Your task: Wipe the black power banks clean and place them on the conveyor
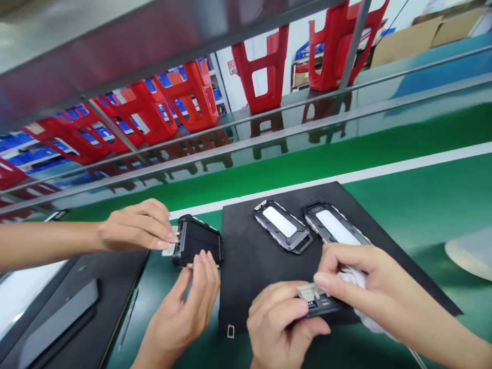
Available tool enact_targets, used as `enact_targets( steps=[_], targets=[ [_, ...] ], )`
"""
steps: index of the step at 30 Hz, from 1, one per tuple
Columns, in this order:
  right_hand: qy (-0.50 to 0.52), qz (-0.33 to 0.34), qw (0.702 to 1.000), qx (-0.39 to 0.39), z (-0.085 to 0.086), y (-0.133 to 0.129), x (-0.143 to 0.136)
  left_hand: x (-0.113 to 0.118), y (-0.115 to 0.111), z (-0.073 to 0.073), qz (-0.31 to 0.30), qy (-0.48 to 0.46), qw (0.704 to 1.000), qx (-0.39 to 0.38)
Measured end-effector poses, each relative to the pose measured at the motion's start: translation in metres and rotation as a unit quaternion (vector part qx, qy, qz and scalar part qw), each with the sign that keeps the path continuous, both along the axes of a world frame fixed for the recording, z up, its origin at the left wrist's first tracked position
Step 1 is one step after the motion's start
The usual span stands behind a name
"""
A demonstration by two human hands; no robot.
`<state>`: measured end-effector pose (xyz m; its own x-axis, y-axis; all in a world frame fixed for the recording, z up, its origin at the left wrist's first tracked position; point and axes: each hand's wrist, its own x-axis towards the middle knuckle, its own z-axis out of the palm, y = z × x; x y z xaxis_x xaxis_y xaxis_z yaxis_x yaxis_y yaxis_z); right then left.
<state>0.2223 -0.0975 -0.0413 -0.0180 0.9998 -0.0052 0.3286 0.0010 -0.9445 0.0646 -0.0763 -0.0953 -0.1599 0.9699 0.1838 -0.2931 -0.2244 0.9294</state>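
My left hand (pixel 282 320) is wrapped round a black, rugged-cased power bank (pixel 326 309), holding it low over the black mat (pixel 246 266). Its end with small ports faces left. A beige rubber port cover (pixel 308 292) sits at that end, and the thumb and forefinger of my right hand (pixel 357 277) pinch it. Crumpled white cloth (pixel 354 277) lies under my right palm. Farther back on the mat are a power bank with a white light panel (pixel 282 225) and a similar power bank (pixel 335 224), partly behind my right hand.
At left, a co-worker's hands (pixel 138 225) hold another black power bank (pixel 202 241) by its beige cover. A small metal-looking loop (pixel 230 331) lies at the mat's edge. A steel shelf (pixel 154 46) crosses above; red stools (pixel 263 72) stand behind. A grey bar (pixel 59 325) lies lower left.
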Motion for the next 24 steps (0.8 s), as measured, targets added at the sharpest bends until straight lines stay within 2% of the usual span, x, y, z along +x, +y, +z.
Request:
enact_targets(
  steps=[2,4,6,8,18,21,24],
  targets=[
    [0.019,0.016,1.0,-0.008,-0.001,0.0,0.001,0.002,-0.006,-0.009,0.015,0.103,0.986,0.133],
    [0.04,0.026,0.999,-0.021,-0.003,0.001,0.003,0.001,-0.009,-0.017,0.015,0.189,0.943,0.272],
    [0.063,0.028,0.997,-0.028,-0.005,0.002,0.004,-0.001,-0.011,-0.023,0.003,0.237,0.907,0.349],
    [0.079,0.023,0.996,-0.028,-0.005,0.003,0.005,-0.003,-0.01,-0.024,-0.003,0.259,0.894,0.367],
    [0.103,0.015,0.994,0.016,-0.015,0.0,0.009,-0.006,-0.01,-0.021,0.015,0.301,0.89,0.341],
    [0.055,-0.019,0.991,0.12,-0.018,-0.006,0.013,-0.008,-0.009,-0.021,0.014,0.317,0.878,0.358],
    [-0.054,-0.078,0.964,0.25,-0.024,-0.021,0.019,-0.008,-0.007,-0.022,0.023,0.32,0.873,0.367]
  ],
)
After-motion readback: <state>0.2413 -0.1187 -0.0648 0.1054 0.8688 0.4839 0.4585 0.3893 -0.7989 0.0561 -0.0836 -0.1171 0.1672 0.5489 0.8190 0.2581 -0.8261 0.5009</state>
